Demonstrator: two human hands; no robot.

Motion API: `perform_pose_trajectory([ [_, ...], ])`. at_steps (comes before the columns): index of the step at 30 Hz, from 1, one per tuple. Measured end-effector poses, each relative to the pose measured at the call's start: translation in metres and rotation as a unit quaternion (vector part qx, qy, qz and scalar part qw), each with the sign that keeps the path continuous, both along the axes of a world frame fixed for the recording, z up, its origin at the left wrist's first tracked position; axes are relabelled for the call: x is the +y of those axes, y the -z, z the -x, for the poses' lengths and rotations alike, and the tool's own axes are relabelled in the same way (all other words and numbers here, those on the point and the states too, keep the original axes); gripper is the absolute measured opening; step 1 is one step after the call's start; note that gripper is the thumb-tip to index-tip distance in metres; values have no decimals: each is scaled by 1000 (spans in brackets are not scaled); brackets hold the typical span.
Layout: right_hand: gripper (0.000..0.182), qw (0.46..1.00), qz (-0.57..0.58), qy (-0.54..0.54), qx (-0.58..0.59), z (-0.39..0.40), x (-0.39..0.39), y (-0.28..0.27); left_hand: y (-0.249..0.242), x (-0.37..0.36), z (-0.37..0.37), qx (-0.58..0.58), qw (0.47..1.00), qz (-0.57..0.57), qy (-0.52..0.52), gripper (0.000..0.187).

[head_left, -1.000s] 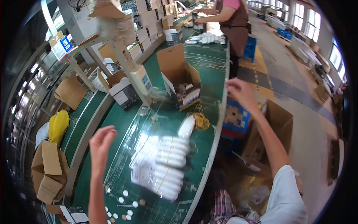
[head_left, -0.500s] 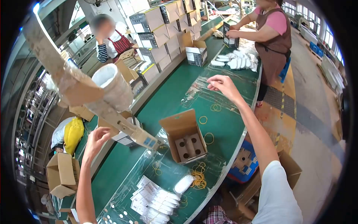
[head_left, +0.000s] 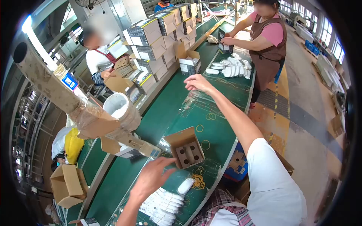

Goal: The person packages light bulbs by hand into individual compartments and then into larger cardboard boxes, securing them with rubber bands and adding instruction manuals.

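Evidently, nothing is held by either hand, as far as can be seen. The left hand [head_left: 154,176] is spread open, its fingertips extended toward the left side of the open carton [head_left: 191,157]; whether the cardboard is touched cannot be told. The right hand [head_left: 198,83] is raised over the green counter [head_left: 160,107], its fingers loosely bent, near the far carton [head_left: 190,64].

The open carton is set on the counter with its flap up and a cardboard insert [head_left: 189,153] with four dark round holes in view. Since it looks light, it could be shoved or turned by a careless push of the left fingers, and the insert could be knocked askew if its edge were caught.

The row of white packets [head_left: 163,206] is partly hidden behind the left wrist; by a low sweep of that forearm, its order could be broken. The single white packet [head_left: 186,186] is lying against the tangle of yellow rubber bands [head_left: 198,182], so bands could be dragged along if it were lifted hastily. Below the right forearm, the loose clear film [head_left: 189,101] could be snagged by a sleeve or fingers. The far carton could be tipped by an overlong reach.
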State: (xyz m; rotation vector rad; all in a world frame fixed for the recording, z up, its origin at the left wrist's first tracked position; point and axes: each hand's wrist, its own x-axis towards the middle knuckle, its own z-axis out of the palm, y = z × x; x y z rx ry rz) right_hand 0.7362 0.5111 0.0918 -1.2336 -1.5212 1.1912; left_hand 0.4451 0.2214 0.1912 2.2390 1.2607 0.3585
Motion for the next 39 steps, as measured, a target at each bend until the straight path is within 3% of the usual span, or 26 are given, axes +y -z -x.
perform_pose_trajectory([
  [3,24,998,-56,17,12,4,20,-18,38,45,-36,-213,973,90,23,29],
  [6,23,990,-125,47,34,5,42,-33,56,93,-78,-393,908,136,-57,28],
  [11,23,975,-212,45,48,-14,96,-68,71,193,-113,-541,821,114,-142,27],
  [13,22,975,-215,21,58,-28,122,-75,83,236,-116,-548,789,104,-258,28],
  [16,22,980,-188,22,68,-46,148,-73,116,297,-111,-605,672,128,-408,29],
  [19,21,984,-155,13,87,-54,173,-53,143,341,-98,-598,596,138,-518,31],
  [22,18,983,-152,0,104,-45,189,-41,174,373,-78,-569,581,104,-573,26],
  [25,17,960,-276,20,37,-32,199,-68,212,411,-42,-540,529,51,-653,17],
  [28,16,921,-388,6,24,-12,204,-113,258,448,14,-507,497,19,-704,26],
  [31,16,895,-445,-18,37,3,199,-132,263,466,32,-495,484,36,-721,34],
  [34,16,939,-308,-58,142,14,202,-92,276,482,41,-544,475,38,-691,41],
  [37,19,965,-108,-110,212,27,218,19,298,489,51,-564,505,62,-651,51],
  [39,20,984,-30,-158,71,39,215,85,288,484,45,-557,518,80,-645,51],
])
